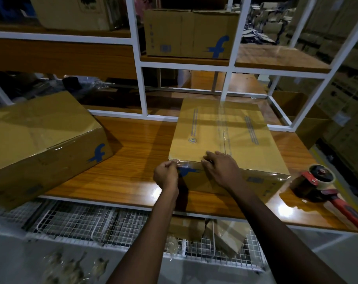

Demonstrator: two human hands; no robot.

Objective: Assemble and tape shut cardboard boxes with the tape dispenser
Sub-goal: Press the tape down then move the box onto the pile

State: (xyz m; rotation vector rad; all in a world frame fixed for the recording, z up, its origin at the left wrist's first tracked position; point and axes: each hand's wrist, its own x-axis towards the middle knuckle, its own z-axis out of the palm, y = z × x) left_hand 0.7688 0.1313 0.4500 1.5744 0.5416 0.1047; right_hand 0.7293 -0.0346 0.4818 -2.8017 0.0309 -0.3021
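A flat closed cardboard box [225,130] lies on the wooden table [133,173] in front of me, with clear tape along its middle seam and along its near top edge. My left hand [166,175] pinches the loose end of the clear tape [186,163] at the box's near left corner. My right hand [221,167] presses with its fingers on the tape at the near edge. The red-handled tape dispenser [325,185] lies on the table at the right, apart from both hands.
A second cardboard box [36,140] sits tilted at the table's left. A third box [190,33] stands on the white-framed shelf [184,62] behind. White wire baskets [92,224] hang under the table edge. Stacked cartons fill the far right.
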